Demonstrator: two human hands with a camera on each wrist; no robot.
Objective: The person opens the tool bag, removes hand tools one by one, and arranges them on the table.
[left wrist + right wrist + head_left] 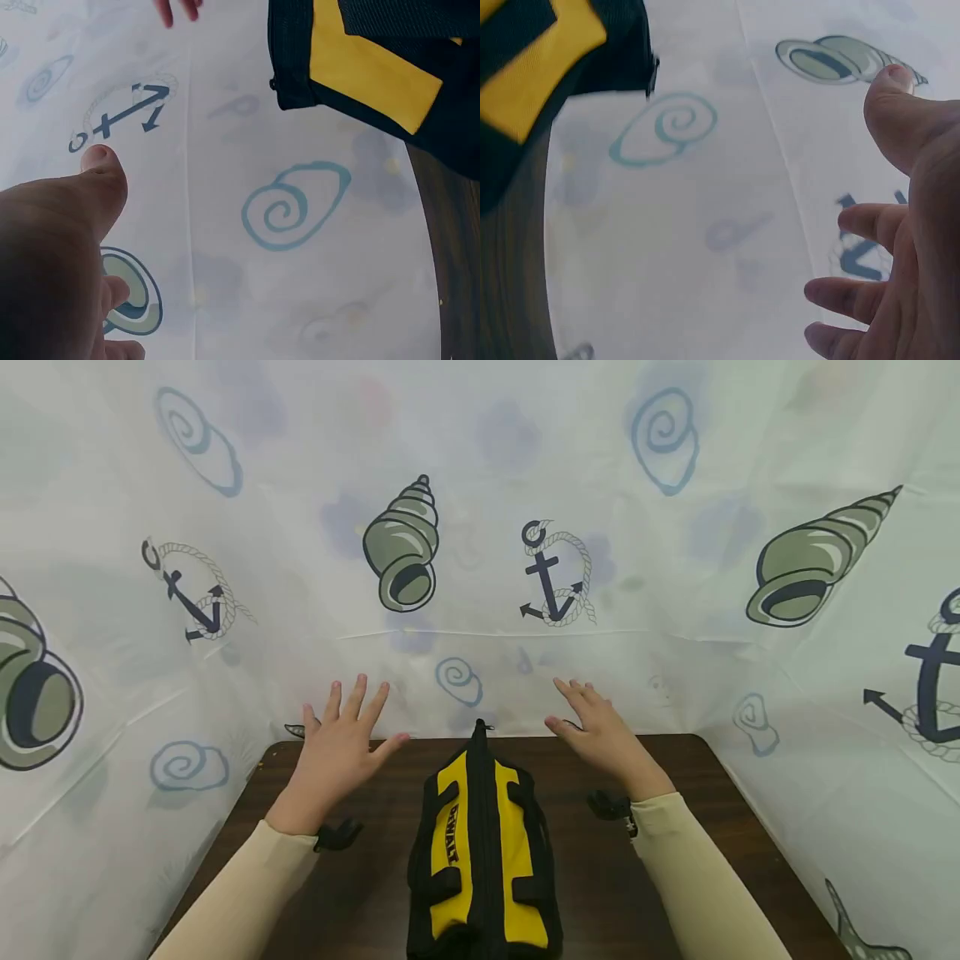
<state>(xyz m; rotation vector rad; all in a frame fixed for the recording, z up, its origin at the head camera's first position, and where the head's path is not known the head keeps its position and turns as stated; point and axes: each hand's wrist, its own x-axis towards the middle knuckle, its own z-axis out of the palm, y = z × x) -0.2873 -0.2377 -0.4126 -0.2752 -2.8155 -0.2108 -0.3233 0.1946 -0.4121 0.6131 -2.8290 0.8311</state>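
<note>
A yellow and black DEWALT tool bag (480, 852) stands on the dark brown table, its long black zipper running away from me and closed along the top. To its left my left hand (337, 760) is raised with fingers spread and nothing in it. On the other side my right hand (607, 743) is held up too, fingers extended, holding nothing. Both hands are apart from the bag. In the left wrist view the end of the bag (375, 67) shows at upper right, beyond the thumb. The right wrist view has the bag (547, 67) at upper left.
Behind and beside the table (330, 893) hangs a white curtain (480, 443) printed with shells and anchors. It meets the table's far edge. Dark wrist straps with small mounts (337, 835) are on both arms, over pale sleeves (697, 877).
</note>
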